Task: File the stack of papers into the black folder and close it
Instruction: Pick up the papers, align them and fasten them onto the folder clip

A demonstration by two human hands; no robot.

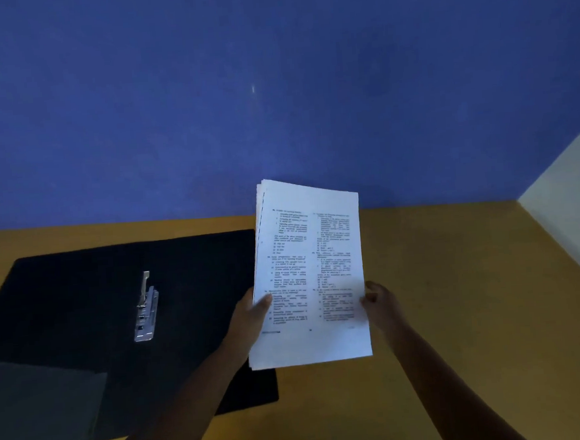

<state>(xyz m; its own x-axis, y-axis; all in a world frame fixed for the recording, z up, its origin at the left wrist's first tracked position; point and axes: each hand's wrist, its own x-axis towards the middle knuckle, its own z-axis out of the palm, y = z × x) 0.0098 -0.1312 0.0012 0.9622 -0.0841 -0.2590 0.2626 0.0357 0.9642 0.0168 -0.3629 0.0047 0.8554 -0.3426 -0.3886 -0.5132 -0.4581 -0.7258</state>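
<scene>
Both of your hands grip the stack of papers (309,270), lifted clear of the worktop (458,294) and tilted up towards you, printed side facing the camera. Your left hand (250,313) clasps the left edge low down, thumb pressed across the front of the top sheet. Your right hand (378,301) pinches the right edge at about the same height, fingers curled around it. The sheets sit slightly fanned along their upper left edge.

To the left, the black folder (81,303) lies open and flat on the yellow worktop, its metal clip (146,307) near the middle fold with one arm standing up. The stack's left edge overlaps the folder's right half in this view, though the paper is held above it and not resting on it. A greyish pocket (43,398) shows on the folder's lower left flap. Behind the worktop stands a blue wall (272,83).
</scene>
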